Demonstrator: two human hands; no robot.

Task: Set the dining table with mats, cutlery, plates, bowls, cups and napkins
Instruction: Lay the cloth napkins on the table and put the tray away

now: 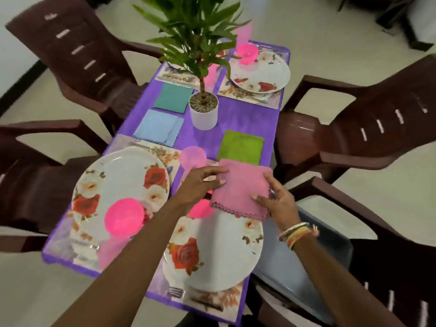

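Note:
A folded pink napkin lies over the far edge of the near floral plate. My left hand grips its left edge and my right hand holds its right side with thumb on top. A green napkin, a light blue napkin and a teal napkin lie flat on the purple tablecloth. Pink bowls sit on the plates, and a pink cup stands by the left plate. A fork lies on the near mat.
A potted plant in a white pot stands mid-table. A far plate carries a pink bowl. Dark brown plastic chairs ring the table. A grey-blue bin sits on the chair at my right.

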